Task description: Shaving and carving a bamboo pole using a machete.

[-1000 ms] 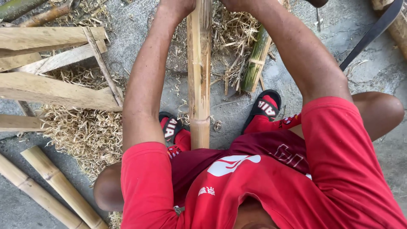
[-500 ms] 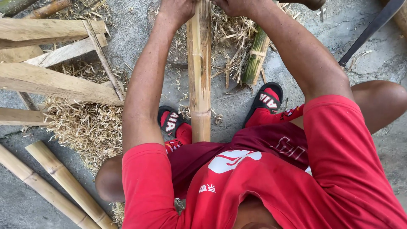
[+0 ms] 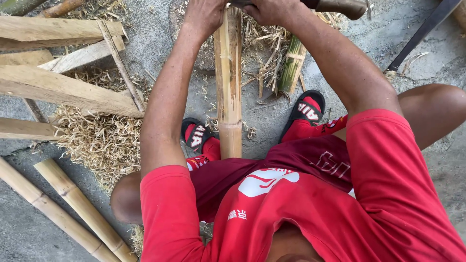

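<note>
A tan bamboo pole [image 3: 229, 92] runs from between my knees up to the top of the view. My left hand [image 3: 206, 14] is closed around its upper part. My right hand [image 3: 273, 9] grips a tool with a brown wooden handle [image 3: 342, 7] right beside the pole's top; where the tool meets the pole is cut off by the frame edge. I sit in a red shirt and dark red shorts, with black and red sandals [image 3: 305, 109] on the concrete either side of the pole.
Wooden planks [image 3: 63, 90] are stacked at the left over a heap of pale shavings [image 3: 99, 140]. Two bamboo poles [image 3: 73, 206] lie at the lower left. A green bamboo piece [image 3: 292, 65] lies ahead, and a dark bar [image 3: 421, 33] leans at the upper right.
The view has shifted slightly, bringing both hands and the tool's handle further down into the frame. My grip on the pole and on the tool is unchanged.
</note>
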